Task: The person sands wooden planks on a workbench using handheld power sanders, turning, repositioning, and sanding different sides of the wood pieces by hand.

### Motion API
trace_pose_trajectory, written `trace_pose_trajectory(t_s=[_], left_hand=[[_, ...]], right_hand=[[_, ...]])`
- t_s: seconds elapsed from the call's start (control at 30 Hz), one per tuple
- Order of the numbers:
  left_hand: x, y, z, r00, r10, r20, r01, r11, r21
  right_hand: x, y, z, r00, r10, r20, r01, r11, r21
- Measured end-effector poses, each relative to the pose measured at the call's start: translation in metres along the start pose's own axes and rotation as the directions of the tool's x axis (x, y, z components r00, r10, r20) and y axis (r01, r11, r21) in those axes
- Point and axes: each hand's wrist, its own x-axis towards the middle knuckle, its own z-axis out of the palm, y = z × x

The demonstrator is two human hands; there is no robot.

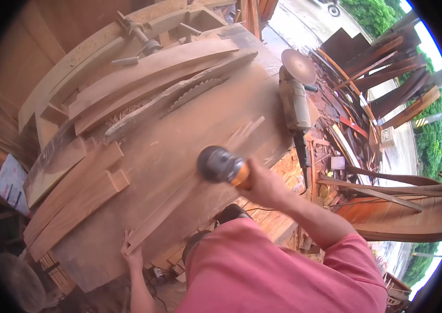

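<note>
My right hand (262, 183) is wrapped round the orange and black body of a power sander (217, 165). The sander is over a long narrow wood piece (166, 213) that lies on the dusty workbench (93, 248). At the near left end of that piece, my left hand (131, 253) touches its edge, with the fingers partly hidden by the wood. Motion blurs the sander's round head, and its contact with the wood cannot be made out.
Curved boards (153, 65) and a toothed saw blade (195, 94) lie at the bench's back. A clamp (140, 34) stands behind. An angle grinder (295, 99) with a round disc rests at the right end. Wood scraps (346, 117) fill the ground beyond.
</note>
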Motion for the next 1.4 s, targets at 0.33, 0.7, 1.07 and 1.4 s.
trace_pose_trajectory(t_s=[0.33,0.7,1.07,1.4], left_hand=[[-0.001,0.008,-0.002,1.000,-0.016,0.017,0.015,0.999,0.033],[-0.001,0.008,-0.001,0.998,-0.062,0.008,0.063,0.993,-0.098],[-0.013,0.045,-0.007,0.965,-0.188,-0.185,0.180,0.982,-0.056],[-0.023,0.028,-0.026,0.986,-0.066,-0.151,0.084,0.990,0.117]], right_hand=[[0.018,0.043,-0.048,0.971,0.203,-0.130,-0.198,0.979,0.051],[0.039,0.101,-0.081,0.958,0.198,-0.208,-0.200,0.980,0.015],[-0.007,0.147,-0.057,0.855,0.136,-0.500,-0.022,0.974,0.226],[-0.067,-0.030,0.043,0.994,-0.109,-0.022,0.111,0.978,0.175]])
